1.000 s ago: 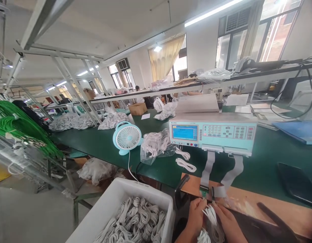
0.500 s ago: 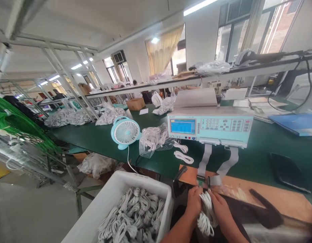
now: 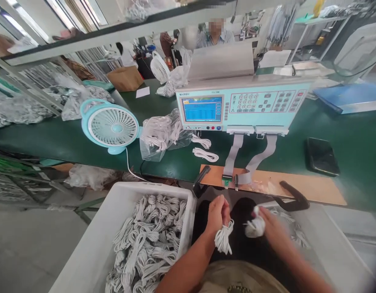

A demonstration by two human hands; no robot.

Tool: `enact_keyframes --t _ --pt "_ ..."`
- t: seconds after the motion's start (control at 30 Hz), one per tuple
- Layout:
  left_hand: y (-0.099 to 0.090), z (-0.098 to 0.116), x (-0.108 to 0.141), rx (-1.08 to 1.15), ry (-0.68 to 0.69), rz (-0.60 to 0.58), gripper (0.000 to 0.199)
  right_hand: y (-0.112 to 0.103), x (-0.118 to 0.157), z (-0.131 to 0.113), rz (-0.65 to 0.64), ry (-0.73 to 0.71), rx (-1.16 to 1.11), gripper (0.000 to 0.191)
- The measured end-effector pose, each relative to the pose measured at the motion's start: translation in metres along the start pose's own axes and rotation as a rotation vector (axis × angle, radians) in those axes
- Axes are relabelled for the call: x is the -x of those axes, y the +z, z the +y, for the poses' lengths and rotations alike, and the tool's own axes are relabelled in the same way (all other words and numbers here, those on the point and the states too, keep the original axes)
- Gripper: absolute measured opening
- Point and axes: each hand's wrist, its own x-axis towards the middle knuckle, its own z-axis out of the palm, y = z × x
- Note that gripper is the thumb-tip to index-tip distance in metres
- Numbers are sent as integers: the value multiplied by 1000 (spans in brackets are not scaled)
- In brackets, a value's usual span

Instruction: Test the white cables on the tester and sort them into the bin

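Observation:
My left hand [image 3: 216, 215] is closed on a coiled white cable [image 3: 224, 239], whose loops hang below the fingers. Apart from it, my right hand [image 3: 270, 226] grips another white cable coil [image 3: 255, 226], smeared by motion. Both are above my lap, in front of the bench edge. Just beyond them, a small green connector board [image 3: 227, 181] and a second connector [image 3: 236, 182] end two grey ribbon cables [image 3: 233, 154]. These ribbons run up to a light-blue tester [image 3: 261, 101] with a lit blue screen. No cable is joined to the two connectors.
On my left stands a white bin [image 3: 184, 194] full of cable coils; another white bin [image 3: 328, 240] is at right. The green bench [image 3: 285, 162] holds a blue fan [image 3: 111, 124], bagged cables [image 3: 160, 132], two loose coils and a black phone [image 3: 323, 156]. People are beyond the shelf.
My hands have drawn back from the connectors and moved apart, each with a cable coil. The view has tilted downward and turned right. The tester's screen content looks different.

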Motion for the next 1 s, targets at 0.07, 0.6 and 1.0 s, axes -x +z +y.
enact_keyframes --t 0.07,0.6,1.0 --pt "-1 -1 5 20 74 -52 40 -37 0 22 70 -6 355 37" --pt "2 9 33 -382 531 73 26 21 36 -22 -405 161 -735 26" --pt "-16 21 39 -317 -224 -390 28 3 27 -7 -251 -995 407 29"
